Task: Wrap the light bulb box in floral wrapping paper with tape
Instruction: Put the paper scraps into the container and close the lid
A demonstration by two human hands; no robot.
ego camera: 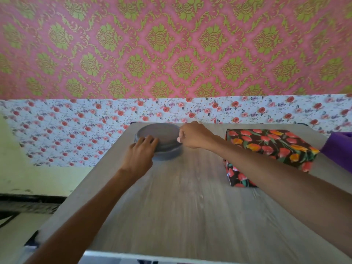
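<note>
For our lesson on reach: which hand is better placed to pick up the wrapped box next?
Probably the right hand: the wrapped box lies on that side, partly under its forearm. The left hand rests on the grey round container, farther away.

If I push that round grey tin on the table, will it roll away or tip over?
The round grey tin sits flat and looks wide and low, so it would likely slide on the table rather than roll or tip. It seems stiff: the left hand and right hand at its rim leave no dent.
</note>
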